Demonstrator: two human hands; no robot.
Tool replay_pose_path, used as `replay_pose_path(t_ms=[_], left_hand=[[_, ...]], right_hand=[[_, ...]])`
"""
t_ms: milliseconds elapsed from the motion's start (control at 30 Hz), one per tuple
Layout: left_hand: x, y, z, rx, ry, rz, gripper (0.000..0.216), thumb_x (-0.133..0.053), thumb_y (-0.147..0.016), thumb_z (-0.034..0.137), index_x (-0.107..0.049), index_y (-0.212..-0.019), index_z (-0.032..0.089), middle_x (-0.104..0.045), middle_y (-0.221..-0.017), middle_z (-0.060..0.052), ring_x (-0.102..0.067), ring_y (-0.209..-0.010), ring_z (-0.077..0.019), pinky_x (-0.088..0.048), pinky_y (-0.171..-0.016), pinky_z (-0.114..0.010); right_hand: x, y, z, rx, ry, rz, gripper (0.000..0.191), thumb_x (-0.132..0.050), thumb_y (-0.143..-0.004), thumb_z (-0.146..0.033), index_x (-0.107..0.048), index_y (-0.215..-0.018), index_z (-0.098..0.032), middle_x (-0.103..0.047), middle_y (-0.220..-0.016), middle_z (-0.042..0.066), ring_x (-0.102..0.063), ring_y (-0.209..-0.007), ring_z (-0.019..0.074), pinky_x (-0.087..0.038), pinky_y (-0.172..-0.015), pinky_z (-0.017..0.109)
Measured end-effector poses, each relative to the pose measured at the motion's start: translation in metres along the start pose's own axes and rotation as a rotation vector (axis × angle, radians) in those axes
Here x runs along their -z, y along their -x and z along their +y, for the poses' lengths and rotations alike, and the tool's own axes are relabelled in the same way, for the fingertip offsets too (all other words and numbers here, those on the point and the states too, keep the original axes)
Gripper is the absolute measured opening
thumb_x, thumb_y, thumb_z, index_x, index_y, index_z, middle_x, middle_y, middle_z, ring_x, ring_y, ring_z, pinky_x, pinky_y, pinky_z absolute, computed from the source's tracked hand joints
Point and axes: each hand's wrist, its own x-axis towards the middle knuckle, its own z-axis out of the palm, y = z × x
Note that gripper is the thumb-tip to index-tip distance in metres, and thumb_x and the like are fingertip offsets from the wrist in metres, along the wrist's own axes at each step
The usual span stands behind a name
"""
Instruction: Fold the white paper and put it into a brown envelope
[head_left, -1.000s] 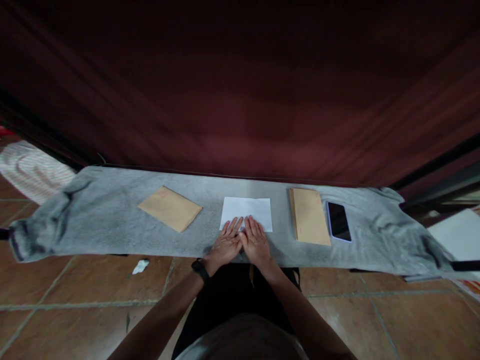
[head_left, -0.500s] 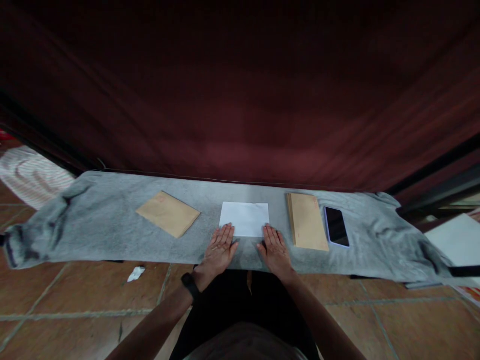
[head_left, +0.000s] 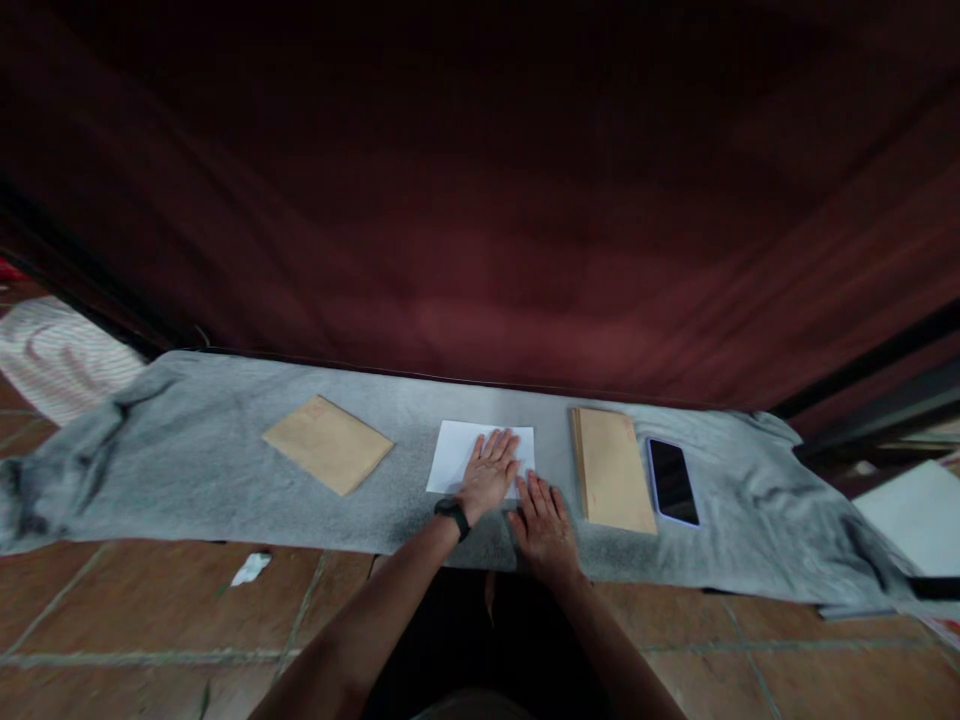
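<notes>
A white sheet of paper (head_left: 452, 452) lies flat on the grey cloth in front of me. My left hand (head_left: 490, 470), with a dark band on its wrist, rests flat on the right half of the sheet, fingers spread and pointing away. Beside it, my right hand (head_left: 546, 525) lies open, its fingertips at the sheet's near right corner and its palm over the cloth. A brown envelope (head_left: 328, 445) sits at an angle to the left of the paper. To the right is a stack of brown envelopes (head_left: 616, 470).
A phone (head_left: 673, 482) with a pale purple edge lies right of the stack. The grey cloth (head_left: 210, 460) covers a long narrow surface against a dark red panel (head_left: 480, 250). On the tiled floor is a crumpled white scrap (head_left: 250, 569). Striped fabric (head_left: 67, 355) hangs at far left.
My left hand has moved from the sheet's near left corner across to its right half. The right hand stays near the right corner. The view has shifted slightly.
</notes>
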Motion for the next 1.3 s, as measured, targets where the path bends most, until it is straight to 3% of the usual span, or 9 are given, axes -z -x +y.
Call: replay_pose_path(t_ms=[467,667,867,1067,1200,1300], left_hand=[[0.002,-0.01,-0.01,0.111,-0.016,0.076,0.057,-0.029,-0.102,0.038,-0.038,-0.152,0.011,-0.036,-0.159,-0.012,-0.027,-0.15,-0.0232,-0.017,-0.124,-0.046],[0.008,0.032,-0.023,0.013,-0.035,0.087,0.052,-0.031,-0.103,0.04,-0.041,-0.152,0.023,-0.034,-0.16,-0.005,-0.025,-0.151,-0.0236,-0.016,-0.124,-0.047],[0.019,0.069,-0.033,0.045,-0.059,0.056,0.055,-0.036,-0.101,0.05,-0.039,-0.152,0.029,-0.032,-0.161,-0.003,-0.022,-0.151,-0.0264,-0.014,-0.124,-0.051],[0.031,0.092,-0.062,0.108,-0.066,0.044,0.052,-0.033,-0.102,0.039,-0.039,-0.153,0.027,-0.033,-0.161,-0.003,-0.025,-0.151,-0.025,-0.018,-0.123,-0.048],[0.038,0.111,-0.078,0.234,-0.051,0.062,0.053,-0.034,-0.101,0.034,-0.04,-0.151,0.017,-0.037,-0.159,-0.01,-0.031,-0.148,-0.0267,-0.023,-0.121,-0.047],[0.044,0.111,-0.077,0.318,0.013,0.079,0.053,-0.04,-0.098,0.029,-0.044,-0.147,0.009,-0.047,-0.152,-0.015,-0.04,-0.142,-0.0288,-0.031,-0.117,-0.045]], right_hand=[[-0.002,0.001,0.0,-0.048,-0.031,-0.025,0.058,-0.044,-0.101,-0.039,-0.036,-0.153,-0.016,-0.042,-0.155,0.015,-0.042,-0.141,0.029,-0.027,-0.118,0.048],[0.003,0.0,-0.001,-0.045,-0.028,-0.047,0.054,-0.047,-0.1,-0.041,-0.04,-0.152,-0.027,-0.035,-0.16,0.011,-0.041,-0.142,0.03,-0.028,-0.117,0.05],[0.01,-0.001,0.0,0.005,-0.004,-0.07,0.049,-0.052,-0.099,-0.043,-0.046,-0.147,-0.037,-0.031,-0.162,0.008,-0.037,-0.143,0.033,-0.029,-0.115,0.055],[0.01,0.001,0.008,0.02,0.02,-0.08,0.052,-0.049,-0.1,-0.039,-0.044,-0.15,-0.025,-0.037,-0.159,0.012,-0.043,-0.14,0.03,-0.029,-0.116,0.049],[0.008,-0.002,0.007,-0.01,0.042,-0.084,0.05,-0.048,-0.1,-0.037,-0.048,-0.147,-0.02,-0.044,-0.155,0.013,-0.045,-0.138,0.0297,-0.026,-0.118,0.048],[0.004,-0.005,-0.002,-0.048,0.06,-0.081,0.047,-0.047,-0.1,-0.034,-0.053,-0.143,-0.015,-0.047,-0.152,0.015,-0.045,-0.138,0.0304,-0.025,-0.118,0.048]])
